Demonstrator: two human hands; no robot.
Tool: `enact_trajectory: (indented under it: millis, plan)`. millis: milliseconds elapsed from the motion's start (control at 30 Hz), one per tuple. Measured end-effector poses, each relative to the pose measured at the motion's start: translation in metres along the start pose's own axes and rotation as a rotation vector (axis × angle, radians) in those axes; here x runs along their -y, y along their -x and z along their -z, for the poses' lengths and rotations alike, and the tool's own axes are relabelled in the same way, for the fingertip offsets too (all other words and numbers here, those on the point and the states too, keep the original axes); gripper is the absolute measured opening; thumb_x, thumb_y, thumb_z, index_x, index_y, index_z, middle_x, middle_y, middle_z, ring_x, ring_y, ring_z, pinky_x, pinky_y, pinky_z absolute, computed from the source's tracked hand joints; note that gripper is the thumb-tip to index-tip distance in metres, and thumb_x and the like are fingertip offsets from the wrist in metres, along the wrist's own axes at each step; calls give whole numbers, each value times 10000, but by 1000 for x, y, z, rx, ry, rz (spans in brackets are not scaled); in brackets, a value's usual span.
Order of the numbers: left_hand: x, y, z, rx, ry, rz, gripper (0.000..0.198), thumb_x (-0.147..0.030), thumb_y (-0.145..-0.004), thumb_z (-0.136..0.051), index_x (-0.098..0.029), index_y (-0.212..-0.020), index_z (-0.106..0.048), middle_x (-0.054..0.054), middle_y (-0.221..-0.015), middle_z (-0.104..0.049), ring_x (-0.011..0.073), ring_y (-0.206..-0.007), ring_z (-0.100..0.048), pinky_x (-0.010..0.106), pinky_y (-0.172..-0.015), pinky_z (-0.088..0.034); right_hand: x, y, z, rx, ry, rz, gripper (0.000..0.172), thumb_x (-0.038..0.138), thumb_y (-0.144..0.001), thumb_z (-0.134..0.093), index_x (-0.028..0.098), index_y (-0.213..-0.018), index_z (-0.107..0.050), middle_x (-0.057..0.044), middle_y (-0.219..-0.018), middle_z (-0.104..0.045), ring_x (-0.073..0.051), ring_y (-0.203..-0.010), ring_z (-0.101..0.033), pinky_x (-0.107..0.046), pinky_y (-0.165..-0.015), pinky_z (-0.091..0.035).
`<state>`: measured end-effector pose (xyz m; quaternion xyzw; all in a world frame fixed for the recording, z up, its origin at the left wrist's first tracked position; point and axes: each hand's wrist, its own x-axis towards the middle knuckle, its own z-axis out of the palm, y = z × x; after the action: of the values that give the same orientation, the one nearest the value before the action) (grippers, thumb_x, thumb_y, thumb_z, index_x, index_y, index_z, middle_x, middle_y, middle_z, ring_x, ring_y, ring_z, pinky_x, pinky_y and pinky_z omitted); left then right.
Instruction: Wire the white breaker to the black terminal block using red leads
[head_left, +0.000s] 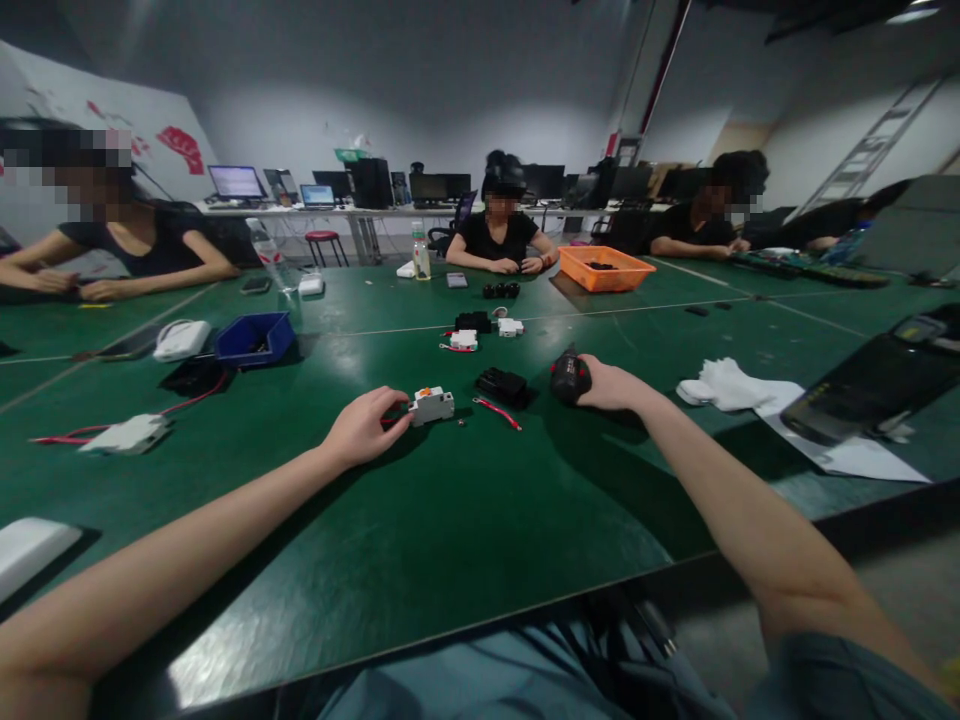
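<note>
My left hand [369, 425] pinches the left end of a white circuit breaker [432, 405] with an orange switch, low over the green table. A bit of red wire shows by its fingertips. Farther right, my right hand [604, 383] is closed round a black power screwdriver [570, 376] with red marks; the palm side and part of the tool are hidden. Between the hands lie a black block-shaped part [502, 385], a short red wire [498, 412] with metal end lugs and a tiny metal piece [461, 422], perhaps a screw.
Ahead lie white breakers [463, 341] with red wires. An orange basket [606, 270] holds black parts. At left are a blue bin [255, 338] and a wired white breaker [127, 434]. White gloves [731, 385] and a large black object [874, 375] lie right. Other people sit around the table.
</note>
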<state>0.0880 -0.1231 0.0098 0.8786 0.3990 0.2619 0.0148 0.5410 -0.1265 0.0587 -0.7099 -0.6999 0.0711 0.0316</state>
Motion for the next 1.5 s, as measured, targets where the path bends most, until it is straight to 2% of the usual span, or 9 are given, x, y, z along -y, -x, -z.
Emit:
enact_trajectory:
  millis: [200,433,600,800,933,1100,1267,1367,1500]
  plan:
    - [0,1,-2,29,98,21,356,-425,-927,-525,-203,-1202,-565,85,-1110,-683,214,-959,-660,347,-817,-540,19,17,7,-23,120,31,858,431,-768,-688,130,-1490,-336,-220,-1235,-620,-353,-1025,-657,-406,-820,-494]
    - [3,1,-2,55,229,51,348,-413,-919,-539,-190,-1184,-575,82,-1085,-691,201,-935,-666,336,-790,-551,82,53,-3,-479,162,294,321,308,-917,-512,122,-1159,-613,-185,-1111,-641,-318,-1053,-577,-429,-902,-450]
    - [3,1,0,78,247,31,341,-398,-908,-544,-187,-1173,-577,72,-1054,-688,189,-910,-661,321,-768,-549,123,64,-31,-367,36,590,278,376,-950,-542,141,-1057,-645,-148,-1023,-660,-268,-920,-614,-370,-777,-488]
    - [3,1,1,89,264,11,312,-370,-909,-557,-194,-1165,-580,67,-1096,-681,185,-948,-657,322,-811,-539,112,48,-40,-227,32,389,211,377,-915,-611,170,-922,-651,-116,-923,-691,-232,-778,-648,-312,-636,-454]
    - [4,1,3,110,288,16,312,-356,-913,-552,-197,-1180,-575,70,-1124,-678,187,-969,-655,329,-828,-537,99,40,-36,-185,-126,400,71,243,-859,-632,191,-811,-635,-50,-843,-676,-172,-704,-610,-277,-611,-427]
    - [4,1,5,102,293,2,311,-357,-908,-547,-202,-1175,-584,66,-1128,-681,191,-972,-659,327,-827,-540,101,39,-31,-310,-628,497,126,300,-877,-626,176,-898,-629,-51,-899,-657,-167,-776,-606,-322,-721,-507]
    - [6,1,3,100,320,13,319,-377,-906,-542,-210,-1173,-593,66,-1118,-690,194,-962,-669,325,-818,-556,109,39,-34,-107,-1166,430,261,413,-909,-615,177,-1005,-560,-54,-923,-688,-169,-822,-673,-366,-787,-561]
    - [7,1,3,103,341,19,321,-369,-903,-544,-206,-1174,-598,68,-1119,-694,193,-958,-674,328,-831,-561,110,43,-37,-69,-982,471,233,382,-947,-578,175,-1050,-560,-40,-896,-672,-149,-715,-653,-339,-701,-552]
    - [5,1,5,126,358,10,325,-357,-897,-553,-196,-1174,-608,69,-1136,-696,193,-979,-672,323,-854,-557,109,48,-43,-180,-493,676,146,284,-958,-578,182,-1028,-654,-68,-996,-658,-182,-861,-636,-354,-799,-517]
